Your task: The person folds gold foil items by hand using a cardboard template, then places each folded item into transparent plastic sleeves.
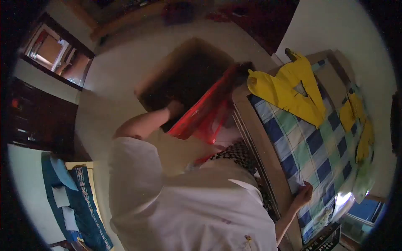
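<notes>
My left hand (175,109) reaches in at the near side of a large brown cardboard box (153,71); its fingers are lost in blur and shadow. Close beside that hand, a red plastic bag (205,111) hangs along the right side of the box's dark opening. On the right, my right hand (305,193) rests at the edge of a bed (289,167) with a blue, green and white checked sheet. Its fingers are closed together at the sheet, and I cannot tell what is between them.
Yellow pieces of material (289,85) lie on the bed, the largest with an opening in it. A dark patterned cloth (236,154) shows by my legs next to the bed's side. A blue-covered sofa (79,201) stands at lower left, below dark furniture (42,117).
</notes>
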Demonstrator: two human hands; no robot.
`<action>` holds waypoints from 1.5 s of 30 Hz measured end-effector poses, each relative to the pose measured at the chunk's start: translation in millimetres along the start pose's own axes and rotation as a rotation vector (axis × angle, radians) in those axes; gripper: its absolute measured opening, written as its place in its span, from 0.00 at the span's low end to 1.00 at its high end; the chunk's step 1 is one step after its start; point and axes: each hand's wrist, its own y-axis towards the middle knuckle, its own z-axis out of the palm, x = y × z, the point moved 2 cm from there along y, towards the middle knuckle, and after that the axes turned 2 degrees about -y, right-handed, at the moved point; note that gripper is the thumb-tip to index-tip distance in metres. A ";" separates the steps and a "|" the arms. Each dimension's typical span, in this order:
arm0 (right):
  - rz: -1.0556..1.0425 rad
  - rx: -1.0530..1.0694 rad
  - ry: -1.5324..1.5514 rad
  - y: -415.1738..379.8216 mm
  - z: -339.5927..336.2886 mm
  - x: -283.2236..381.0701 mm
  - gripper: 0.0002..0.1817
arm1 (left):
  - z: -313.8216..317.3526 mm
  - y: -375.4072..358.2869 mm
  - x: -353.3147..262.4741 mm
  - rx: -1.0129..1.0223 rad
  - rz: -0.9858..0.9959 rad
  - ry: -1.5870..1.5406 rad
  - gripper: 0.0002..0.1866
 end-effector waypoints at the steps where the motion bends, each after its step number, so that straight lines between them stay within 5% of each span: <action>1: -0.027 -0.031 -0.042 -0.4 2.5 1.7 0.17 | -25.0 -13.0 -11.2 0.006 -0.042 -0.285 0.13; 4: -0.002 -0.071 0.002 -2.7 8.7 10.5 0.17 | -87.2 -28.5 -30.4 0.068 -0.174 -0.841 0.17; 10: 0.084 0.076 0.068 6.7 6.0 22.0 0.17 | -51.3 -17.9 -28.1 -0.003 -0.321 -0.976 0.23; 16: 0.087 0.073 0.029 12.7 10.5 39.3 0.16 | -83.4 -27.0 -25.4 0.147 -0.284 -0.589 0.16; 21: 0.099 0.099 0.035 10.1 12.0 53.5 0.16 | -6.0 -15.2 12.3 0.101 -0.072 -0.017 0.12; 23: 0.035 0.085 -0.021 10.2 11.2 54.3 0.16 | 59.9 4.9 32.4 -0.102 -0.269 -0.422 0.12; 25: -0.065 0.044 0.066 8.8 14.4 42.2 0.16 | 51.3 8.1 32.9 -0.089 -0.300 -0.490 0.12; 27: -0.082 0.020 0.081 8.5 14.3 28.2 0.16 | 25.8 10.6 32.2 0.132 -0.167 -0.218 0.13; 30: -0.030 0.037 0.000 7.3 12.1 23.6 0.16 | -22.8 -3.9 20.5 0.113 -0.153 -0.164 0.15; 32: -0.059 0.026 -0.045 7.7 13.0 36.1 0.16 | 68.9 27.0 38.7 0.041 -0.258 -0.251 0.15; 35: -0.063 0.044 0.036 7.6 12.4 33.6 0.15 | 86.1 30.5 31.6 0.009 -0.289 -0.189 0.15; 40: -0.110 0.004 0.003 9.2 14.7 39.1 0.16 | -25.7 3.2 -27.3 0.029 -0.252 -0.493 0.14; 45: -0.046 0.045 0.006 12.3 10.6 22.2 0.15 | -47.9 0.1 -41.4 0.025 -0.280 -0.645 0.13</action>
